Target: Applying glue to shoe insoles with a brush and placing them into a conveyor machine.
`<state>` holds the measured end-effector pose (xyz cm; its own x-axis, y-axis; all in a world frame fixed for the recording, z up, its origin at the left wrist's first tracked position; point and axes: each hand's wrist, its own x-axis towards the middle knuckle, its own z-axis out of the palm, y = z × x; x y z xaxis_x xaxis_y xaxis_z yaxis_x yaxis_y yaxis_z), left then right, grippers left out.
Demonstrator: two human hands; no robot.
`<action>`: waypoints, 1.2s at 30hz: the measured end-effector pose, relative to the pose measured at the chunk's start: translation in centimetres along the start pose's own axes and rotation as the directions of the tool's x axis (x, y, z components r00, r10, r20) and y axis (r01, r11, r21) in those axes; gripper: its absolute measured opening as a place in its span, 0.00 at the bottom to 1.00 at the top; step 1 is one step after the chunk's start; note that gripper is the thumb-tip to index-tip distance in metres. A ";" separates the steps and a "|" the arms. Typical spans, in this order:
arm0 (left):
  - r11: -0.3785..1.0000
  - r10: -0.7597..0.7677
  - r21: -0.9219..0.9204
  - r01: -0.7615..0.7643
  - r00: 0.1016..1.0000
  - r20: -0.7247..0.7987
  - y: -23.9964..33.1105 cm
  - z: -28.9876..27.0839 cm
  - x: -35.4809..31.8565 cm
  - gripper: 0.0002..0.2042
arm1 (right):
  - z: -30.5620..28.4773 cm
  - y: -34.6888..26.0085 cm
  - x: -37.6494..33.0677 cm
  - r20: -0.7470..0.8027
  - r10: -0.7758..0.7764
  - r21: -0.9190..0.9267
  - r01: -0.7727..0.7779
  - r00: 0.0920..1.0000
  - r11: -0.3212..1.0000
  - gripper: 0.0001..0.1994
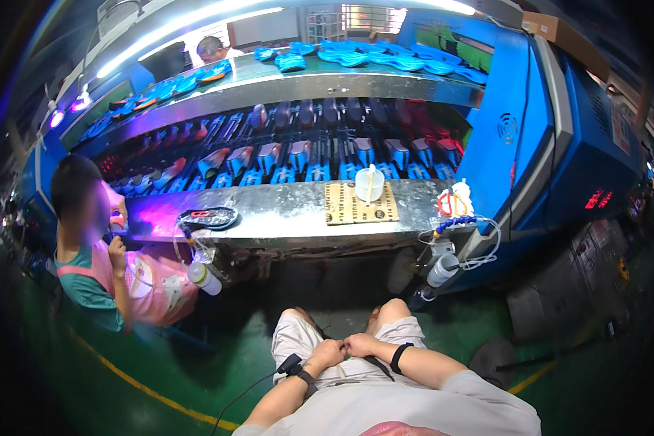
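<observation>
Shorts (pixel 296 341) of pale, creased cloth directly beneath left hand (pixel 328 353) and right hand (pixel 360 344), both bent inward and meeting at the front; cannot tell whether closed on anything small. Beyond, on smooth, reflective metal counter (pixel 283 207): translucent round tub (pixel 361 187) with pale stick (pixel 371 190), standing on flat brown cardboard (pixel 341 211) printed with dark lettering; dark, elongated shoe piece (pixel 209 217) farther left. Red lit characters (pixel 598 200) on blue, hard-edged casing (pixel 585 138) at right.

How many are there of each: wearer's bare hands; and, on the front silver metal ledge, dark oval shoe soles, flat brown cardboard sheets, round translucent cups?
Left hand and right hand: 2
Shoe sole: 1
Cardboard sheet: 1
Cup: 1
Total: 5
</observation>
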<state>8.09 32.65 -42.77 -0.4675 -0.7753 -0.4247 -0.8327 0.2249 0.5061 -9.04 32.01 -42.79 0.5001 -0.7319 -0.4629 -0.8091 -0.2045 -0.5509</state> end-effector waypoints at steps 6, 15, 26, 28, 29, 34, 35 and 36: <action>0.999 -0.006 -0.044 0.006 1.000 -0.016 0.2 0.3 -0.6 0.17 | 1.8 1.8 0.8 -0.040 -0.098 0.053 0.100 0.994 0.994 0.19; 0.994 0.009 -0.106 -0.032 0.979 -0.204 1.4 0.7 -1.6 0.12 | 1.4 2.4 -0.1 -0.136 -0.027 0.065 0.036 0.990 0.997 0.12; 0.994 0.010 -0.101 -0.032 0.976 -0.216 0.7 1.5 -2.0 0.13 | 1.8 1.6 -0.4 -0.174 -0.087 0.085 0.103 0.981 0.991 0.11; 0.990 0.006 -0.133 -0.036 0.975 -0.222 0.9 1.2 -2.2 0.14 | 1.4 1.2 -0.6 -0.167 -0.057 0.077 0.071 0.984 0.995 0.10; 0.990 0.007 -0.133 -0.038 0.974 -0.224 0.9 1.1 -2.3 0.14 | 1.4 1.2 -0.6 -0.164 -0.060 0.076 0.073 0.985 0.994 0.10; 0.990 0.025 -0.135 -0.050 0.982 -0.187 1.3 -0.1 -3.0 0.11 | 1.4 1.3 -0.4 -0.160 -0.061 0.063 0.072 0.985 0.995 0.10; 0.989 0.024 -0.136 -0.050 0.982 -0.187 1.1 0.2 -2.8 0.11 | 1.5 1.3 -0.3 -0.167 -0.061 0.065 0.073 0.984 0.995 0.10; 0.990 0.026 -0.131 -0.054 0.978 -0.206 1.0 0.5 -2.6 0.11 | 1.6 1.4 -0.3 -0.174 -0.060 0.068 0.073 0.983 0.995 0.10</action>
<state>8.33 35.15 -41.58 -0.4177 -0.8742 -0.2476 -0.7604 0.1871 0.6219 -9.82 32.97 -44.54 0.4862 -0.8204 -0.3009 -0.7480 -0.2127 -0.6287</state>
